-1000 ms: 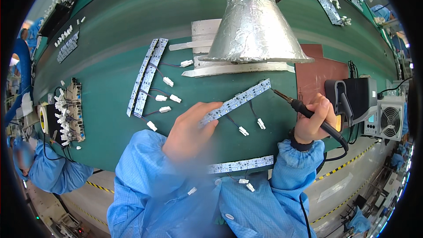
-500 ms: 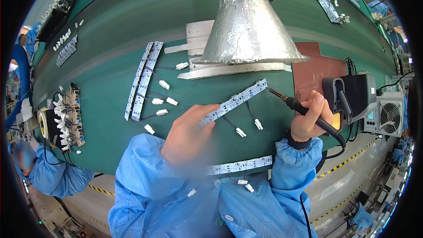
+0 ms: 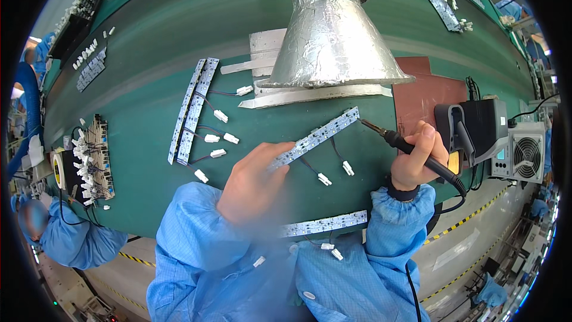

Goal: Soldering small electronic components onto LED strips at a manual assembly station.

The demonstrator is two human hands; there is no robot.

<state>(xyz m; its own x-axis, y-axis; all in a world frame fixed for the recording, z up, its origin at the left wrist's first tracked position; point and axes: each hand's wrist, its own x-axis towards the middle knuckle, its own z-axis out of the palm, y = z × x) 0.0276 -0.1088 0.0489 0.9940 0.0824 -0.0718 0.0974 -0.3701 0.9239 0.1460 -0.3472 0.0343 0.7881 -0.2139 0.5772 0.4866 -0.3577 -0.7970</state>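
My left hand (image 3: 253, 182) pinches the near end of a narrow white circuit board strip (image 3: 328, 133), which slants up to the right. Two white connectors (image 3: 323, 179) hang off its near side on thin dark wires. In my right hand (image 3: 417, 158) is a soldering iron (image 3: 442, 172), gripped like a pen. The iron's tip points left, close by the strip's far right end; whether they touch I cannot tell. A blurred patch covers part of my left sleeve. Close to my body lies another board strip (image 3: 328, 224), its left end hidden behind the blur.
Two more strips (image 3: 198, 107) with wired connectors lie left. A foil-covered cone (image 3: 333, 36) hangs beyond my hands, above white bars (image 3: 316, 95). Right are a brown mat (image 3: 417, 95), a black soldering station (image 3: 485, 122) and a fan unit (image 3: 519, 155). Stacked boards (image 3: 100, 155) stand far left, near another person (image 3: 83, 235).
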